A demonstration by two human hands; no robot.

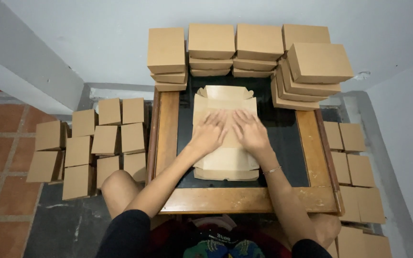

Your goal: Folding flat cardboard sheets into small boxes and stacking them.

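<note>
Both hands, left [210,134] and right [249,132], press spread fingers on flat cardboard blank [225,165], seemingly lengthwise away.

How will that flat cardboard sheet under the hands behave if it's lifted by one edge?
The flat cardboard sheet is thin and creased, so it would probably bend at the folds. It looks light. Both hands, left hand and right hand, press it flat, so flaps may spring up.

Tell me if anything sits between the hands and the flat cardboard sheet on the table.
Nothing visible does. The left hand and right hand lie palms down directly on the flat cardboard sheet. The stacked boxes stand beyond it, at the table's far edge.
</note>
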